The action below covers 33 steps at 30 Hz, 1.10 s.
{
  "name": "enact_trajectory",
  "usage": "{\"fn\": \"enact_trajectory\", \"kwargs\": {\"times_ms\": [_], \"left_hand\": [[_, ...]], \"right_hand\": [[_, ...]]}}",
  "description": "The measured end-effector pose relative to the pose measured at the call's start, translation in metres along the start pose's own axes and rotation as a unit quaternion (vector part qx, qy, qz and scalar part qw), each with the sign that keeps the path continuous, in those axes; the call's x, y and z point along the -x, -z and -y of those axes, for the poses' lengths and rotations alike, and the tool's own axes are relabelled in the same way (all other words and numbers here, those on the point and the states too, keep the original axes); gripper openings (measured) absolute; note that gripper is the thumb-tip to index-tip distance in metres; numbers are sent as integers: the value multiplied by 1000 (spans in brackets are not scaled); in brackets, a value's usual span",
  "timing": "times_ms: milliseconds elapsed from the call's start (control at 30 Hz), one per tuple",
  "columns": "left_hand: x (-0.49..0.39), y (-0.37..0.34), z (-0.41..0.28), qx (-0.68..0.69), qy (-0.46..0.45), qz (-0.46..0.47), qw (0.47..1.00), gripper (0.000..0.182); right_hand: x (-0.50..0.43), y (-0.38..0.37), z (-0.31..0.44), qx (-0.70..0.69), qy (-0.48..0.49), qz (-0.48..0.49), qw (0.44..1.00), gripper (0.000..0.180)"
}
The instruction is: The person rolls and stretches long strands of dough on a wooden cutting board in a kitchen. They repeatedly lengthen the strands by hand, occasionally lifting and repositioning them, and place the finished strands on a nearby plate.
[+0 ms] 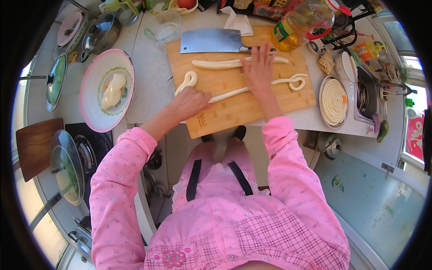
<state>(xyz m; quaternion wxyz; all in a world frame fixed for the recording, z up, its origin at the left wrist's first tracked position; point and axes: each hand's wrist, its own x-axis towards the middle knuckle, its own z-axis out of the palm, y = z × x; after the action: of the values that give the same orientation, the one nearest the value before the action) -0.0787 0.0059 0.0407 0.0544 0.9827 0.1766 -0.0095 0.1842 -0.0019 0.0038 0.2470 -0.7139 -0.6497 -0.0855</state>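
Observation:
A wooden cutting board (pixel 222 116) lies on the counter before me. Across it runs a thin dough rope (pixel 233 94), curled into a loop at each end. The fingers of my left hand (pixel 193 102) are curled around this rope near its left loop. My right hand (pixel 258 69) is flat with fingers spread, partly covering a thicker dough strip (pixel 216 64); whether it presses on the strip I cannot tell. Beyond the strip lies a cleaver (pixel 211 41), its handle partly behind my right fingertips.
A pink-rimmed basin (pixel 88 101) at left holds a dough lump (pixel 114 91). Coiled dough (pixel 333 101) fills a round pan at right, beside the sink (pixel 366 84). An oil bottle (pixel 287 32) stands at the board's far right corner. A glass bowl (pixel 165 25) sits behind.

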Motion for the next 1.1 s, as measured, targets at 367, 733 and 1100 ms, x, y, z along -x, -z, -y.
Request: {"fn": "enact_trajectory", "kwargs": {"times_ms": [367,733,1100], "left_hand": [[35,-2,2,31,-65,26,997,32],[18,14,18,90,20,98,991,31],[-8,44,1,185,51,85,978,28]], "right_hand": [[135,56,92,-93,6,235,968,76],[17,-6,57,-4,35,65,997,78],[78,70,65,-231,29,223,947,42]]}}
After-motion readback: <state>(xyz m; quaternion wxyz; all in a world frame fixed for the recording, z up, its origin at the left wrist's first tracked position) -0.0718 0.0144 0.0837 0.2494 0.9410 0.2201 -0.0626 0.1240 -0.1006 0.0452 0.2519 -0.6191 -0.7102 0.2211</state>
